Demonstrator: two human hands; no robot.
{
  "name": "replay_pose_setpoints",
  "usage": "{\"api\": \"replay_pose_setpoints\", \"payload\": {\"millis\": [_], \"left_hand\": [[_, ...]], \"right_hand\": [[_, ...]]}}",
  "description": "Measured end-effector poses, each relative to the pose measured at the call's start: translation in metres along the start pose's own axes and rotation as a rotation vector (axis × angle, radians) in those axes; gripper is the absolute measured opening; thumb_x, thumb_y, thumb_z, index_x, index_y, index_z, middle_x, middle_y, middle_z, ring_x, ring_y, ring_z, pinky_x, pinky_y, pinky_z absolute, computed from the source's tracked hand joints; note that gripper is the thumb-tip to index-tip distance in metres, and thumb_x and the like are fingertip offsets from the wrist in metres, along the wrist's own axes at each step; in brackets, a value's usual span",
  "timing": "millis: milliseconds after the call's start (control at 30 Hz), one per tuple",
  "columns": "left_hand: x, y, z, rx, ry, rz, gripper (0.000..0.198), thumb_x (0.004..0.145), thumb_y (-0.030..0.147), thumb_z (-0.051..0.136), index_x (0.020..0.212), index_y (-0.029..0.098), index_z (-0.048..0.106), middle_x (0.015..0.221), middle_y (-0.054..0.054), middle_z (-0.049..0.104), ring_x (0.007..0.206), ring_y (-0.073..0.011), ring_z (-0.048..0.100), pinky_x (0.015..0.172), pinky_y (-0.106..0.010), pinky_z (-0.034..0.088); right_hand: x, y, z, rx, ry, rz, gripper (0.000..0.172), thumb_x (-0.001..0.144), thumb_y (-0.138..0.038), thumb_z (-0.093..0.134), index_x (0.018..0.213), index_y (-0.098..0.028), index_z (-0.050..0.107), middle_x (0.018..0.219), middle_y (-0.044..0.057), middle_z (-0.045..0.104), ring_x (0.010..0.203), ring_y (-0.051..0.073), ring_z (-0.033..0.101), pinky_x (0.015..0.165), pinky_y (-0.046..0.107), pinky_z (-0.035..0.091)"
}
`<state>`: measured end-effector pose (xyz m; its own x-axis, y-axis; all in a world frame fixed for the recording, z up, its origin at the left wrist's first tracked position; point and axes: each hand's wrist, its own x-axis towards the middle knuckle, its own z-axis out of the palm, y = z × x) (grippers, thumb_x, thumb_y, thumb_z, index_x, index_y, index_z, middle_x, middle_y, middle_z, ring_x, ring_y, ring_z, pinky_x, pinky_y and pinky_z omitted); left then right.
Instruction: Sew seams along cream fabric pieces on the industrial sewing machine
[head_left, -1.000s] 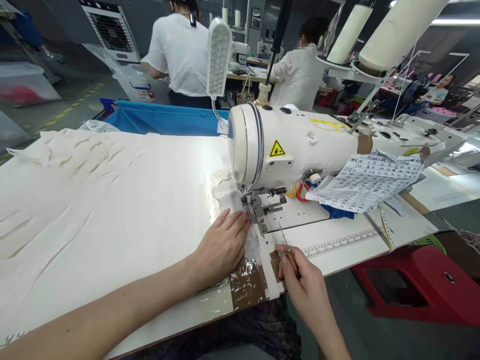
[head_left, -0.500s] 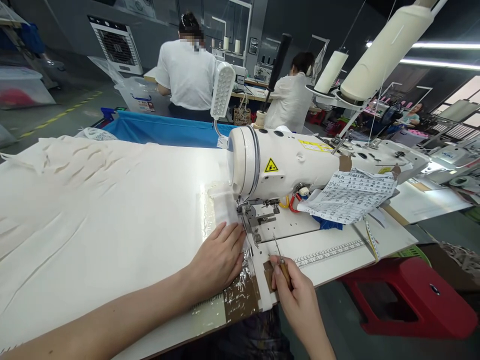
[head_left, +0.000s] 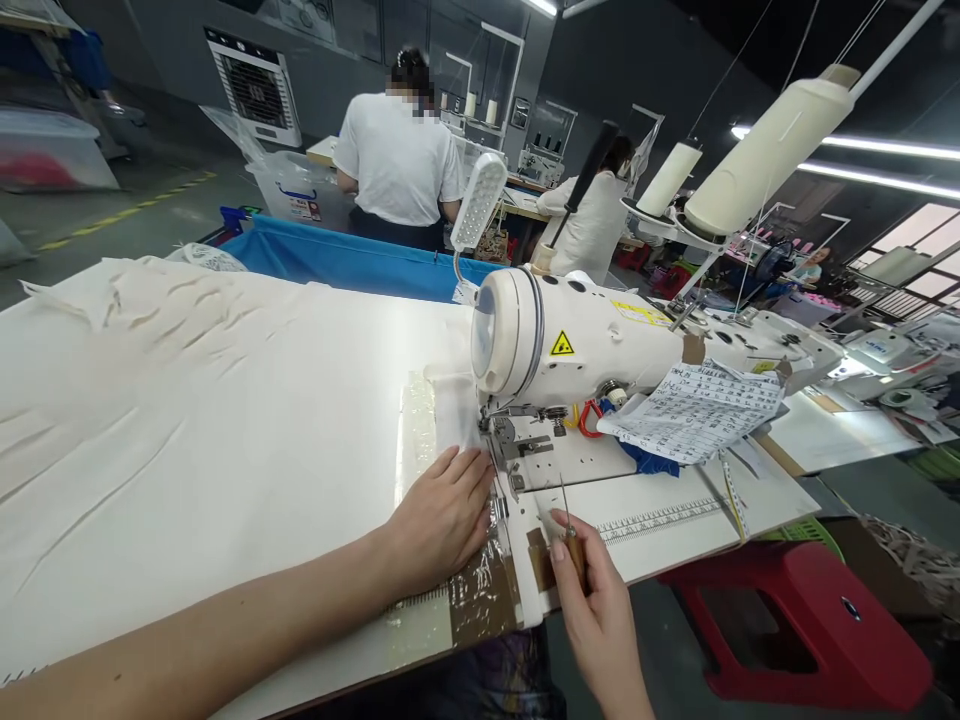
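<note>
My left hand [head_left: 442, 515] lies flat, fingers stretched toward the needle area of a white sewing machine [head_left: 585, 335]. It rests on a strip of thin white fabric [head_left: 454, 412] by the presser foot; the fabric under the palm is hidden. Over the table's front edge, right of a white band [head_left: 526, 585], my right hand [head_left: 604, 610] is closed round the wooden handle of an awl [head_left: 576, 552]. The awl's thin metal spike points up toward the machine bed, apart from the left hand.
Crumpled pale cloth [head_left: 172, 310] covers the table's far left. Handwritten sheets [head_left: 690, 405] hang from the machine, near red-handled scissors [head_left: 590, 420]. Thread cones [head_left: 769, 150] stand behind. A red stool [head_left: 810, 620] is at lower right. Two people in white work beyond the blue bin [head_left: 322, 255].
The camera view has shifted slightly, so the machine sits a little farther right and lower. Both hands keep nearly the same pose, the right still gripping the awl.
</note>
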<state>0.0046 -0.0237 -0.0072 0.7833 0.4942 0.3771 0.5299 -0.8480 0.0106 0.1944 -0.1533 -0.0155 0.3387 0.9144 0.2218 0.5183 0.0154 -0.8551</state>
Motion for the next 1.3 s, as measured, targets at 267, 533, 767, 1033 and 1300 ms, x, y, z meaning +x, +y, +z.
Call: {"api": "replay_pose_setpoints", "payload": {"millis": [267, 533, 767, 1033, 1300], "left_hand": [[0.003, -0.007, 0.006, -0.011, 0.034, -0.008, 0.045, 0.099, 0.026, 0.04, 0.133, 0.002, 0.056, 0.136, -0.02, 0.058, 0.128, -0.0328, 0.052, 0.113, -0.05, 0.039], [0.014, -0.016, 0.001, -0.1, 0.021, -0.069, 0.036, 0.094, 0.02, 0.044, 0.122, 0.003, 0.061, 0.122, -0.019, 0.061, 0.112, -0.0305, 0.056, 0.099, -0.045, 0.051], [0.015, -0.022, 0.006, -0.128, 0.007, -0.078, 0.039, 0.09, 0.011, 0.044, 0.126, 0.004, 0.058, 0.123, -0.018, 0.061, 0.111, -0.0281, 0.057, 0.099, -0.042, 0.052], [0.016, -0.022, 0.004, -0.148, 0.0, -0.086, 0.038, 0.09, 0.01, 0.044, 0.124, 0.002, 0.061, 0.122, -0.019, 0.062, 0.11, -0.0291, 0.057, 0.097, -0.044, 0.054], [0.016, -0.026, 0.002, -0.16, 0.012, -0.121, 0.036, 0.09, 0.014, 0.049, 0.122, 0.008, 0.063, 0.119, -0.017, 0.061, 0.11, -0.0286, 0.057, 0.096, -0.043, 0.053]], "right_hand": [[0.005, -0.009, 0.01, -0.009, -0.047, -0.17, 0.029, 0.106, -0.032, 0.047, 0.129, -0.022, 0.062, 0.125, 0.01, 0.068, 0.116, 0.023, 0.064, 0.091, 0.028, 0.057], [0.023, -0.032, 0.037, -0.156, -0.077, -0.469, 0.022, 0.103, -0.018, 0.042, 0.113, -0.018, 0.062, 0.088, 0.005, 0.061, 0.077, 0.02, 0.064, 0.066, 0.028, 0.05], [0.032, -0.036, 0.053, -0.506, -0.088, -0.545, 0.032, 0.105, -0.018, 0.033, 0.119, -0.013, 0.061, 0.089, 0.007, 0.062, 0.061, 0.02, 0.06, 0.051, 0.029, 0.042], [0.039, -0.036, 0.056, -0.634, -0.088, -0.552, 0.036, 0.104, -0.018, 0.03, 0.121, -0.013, 0.061, 0.093, 0.008, 0.063, 0.063, 0.021, 0.063, 0.051, 0.03, 0.044], [0.037, -0.04, 0.062, -0.802, -0.105, -0.483, 0.039, 0.092, -0.007, 0.042, 0.126, -0.012, 0.06, 0.097, 0.01, 0.066, 0.064, 0.023, 0.067, 0.05, 0.031, 0.047]]}}
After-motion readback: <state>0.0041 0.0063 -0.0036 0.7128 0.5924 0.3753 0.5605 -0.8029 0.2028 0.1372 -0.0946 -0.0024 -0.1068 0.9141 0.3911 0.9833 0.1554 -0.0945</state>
